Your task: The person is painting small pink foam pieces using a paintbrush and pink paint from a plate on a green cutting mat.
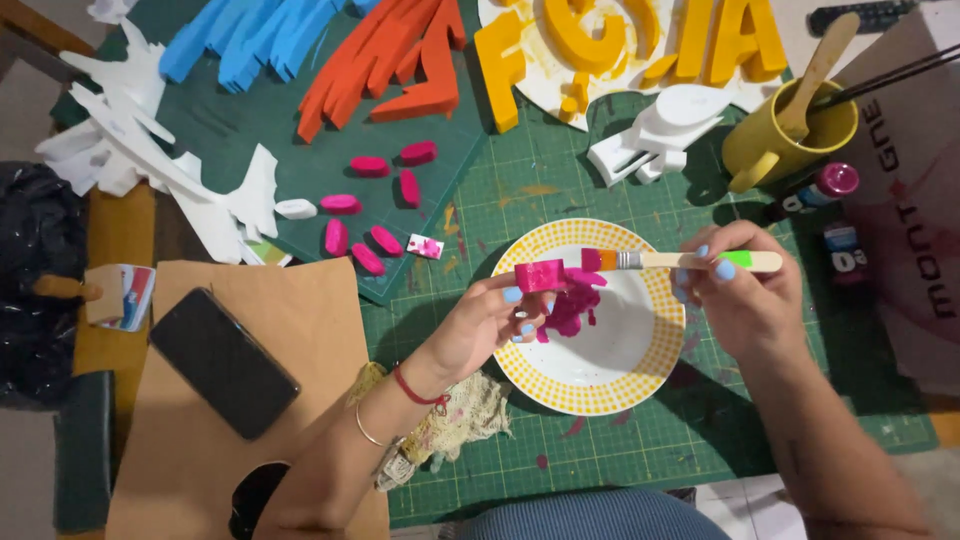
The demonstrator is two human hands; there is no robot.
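Head view: L hand (pixel 480 325) fingers pinch pink foam piece (pixel 540 275) over plate (pixel 530 375); R hand (pixel 740 295) fingers grip brush (pixel 680 260), bristles at piece, above pink paint puddle. Step: coating, I judge; next needs piece turned w/ steady grip.

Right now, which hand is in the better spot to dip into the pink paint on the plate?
The right hand, probably. It holds the paintbrush, whose bristles hover just above the pink paint in the yellow-rimmed plate. The left hand is busy pinching the small pink foam piece.
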